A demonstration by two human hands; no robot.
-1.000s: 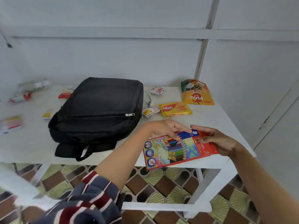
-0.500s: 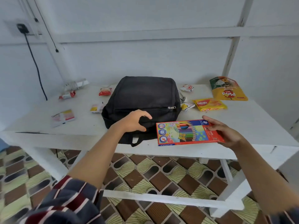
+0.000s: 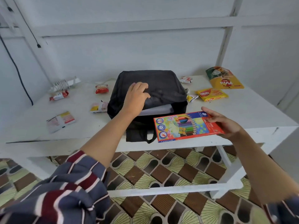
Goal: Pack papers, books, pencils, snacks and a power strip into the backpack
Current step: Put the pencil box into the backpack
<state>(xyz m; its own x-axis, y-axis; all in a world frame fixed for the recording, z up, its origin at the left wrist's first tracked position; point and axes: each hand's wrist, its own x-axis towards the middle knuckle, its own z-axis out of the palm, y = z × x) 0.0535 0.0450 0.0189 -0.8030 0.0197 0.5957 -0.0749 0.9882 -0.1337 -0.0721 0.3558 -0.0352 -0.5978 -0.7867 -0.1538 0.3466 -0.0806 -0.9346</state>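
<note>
Head view: left hand (image 3: 136, 96) fingers grip the open flap of the backpack (image 3: 165, 84); right hand (image 3: 226, 125) fingers pinch the pencil box (image 3: 182, 126) just beside it.

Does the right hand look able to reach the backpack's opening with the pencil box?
Probably yes. The left hand holds the backpack open, papers show inside, and the pencil box in the right hand lies just beside the gap, nothing between.

The left hand (image 3: 136, 96) has lifted the backpack (image 3: 150, 81) flap open (white papers (image 3: 157, 109) showing).
</note>
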